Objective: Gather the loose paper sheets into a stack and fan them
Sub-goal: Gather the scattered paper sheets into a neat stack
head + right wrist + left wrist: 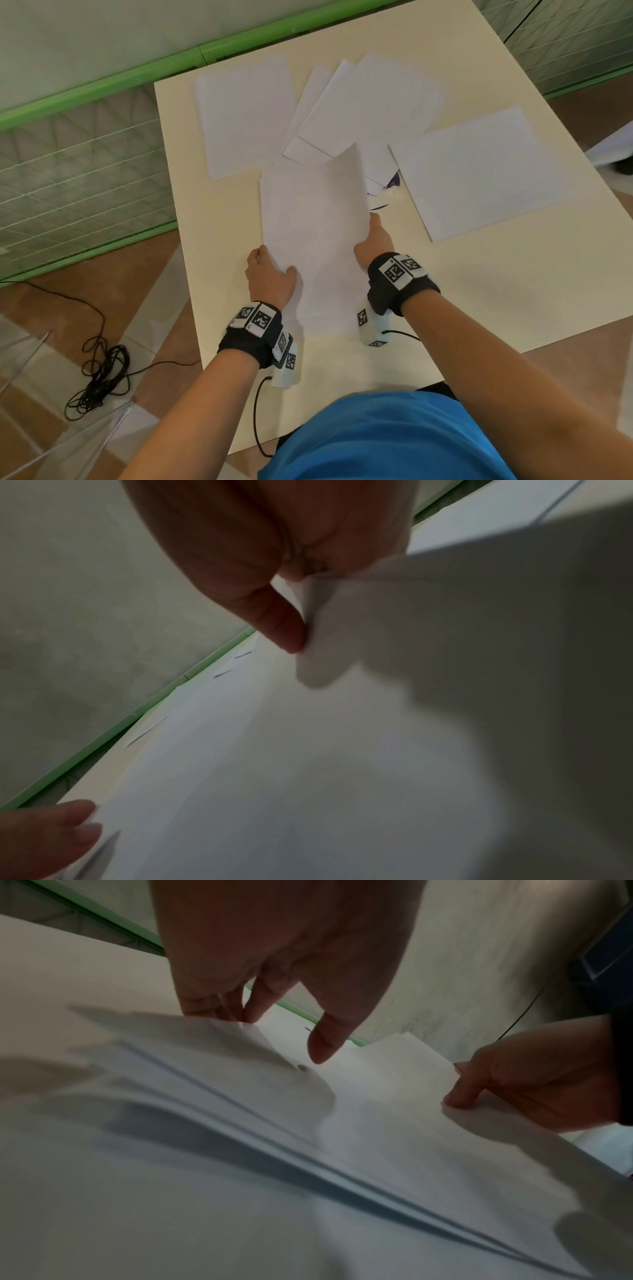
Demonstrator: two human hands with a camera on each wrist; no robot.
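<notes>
**Now both hands on the gathered sheets**

Right now my left hand [270,274] grips the left edge of the stack of sheets [311,240] lying on the cream worktop [479,291] just in front of me, thumb on top and fingers curled at the edge. My right hand [375,240] pinches the stack's right edge between thumb and fingers and lifts it, so the top sheet curls up and stands tilted toward the left. From the left wrist view several sheet edges lie stepped, not squared.

Farther away lie the loose sheets: one sheet at the far left [245,114], an overlapping pile in the middle [370,106], and one sheet at the right [479,171]. Something purple [394,180] peeks out under the pile. On the floor to my left lies a tangled black cable [102,373].
</notes>
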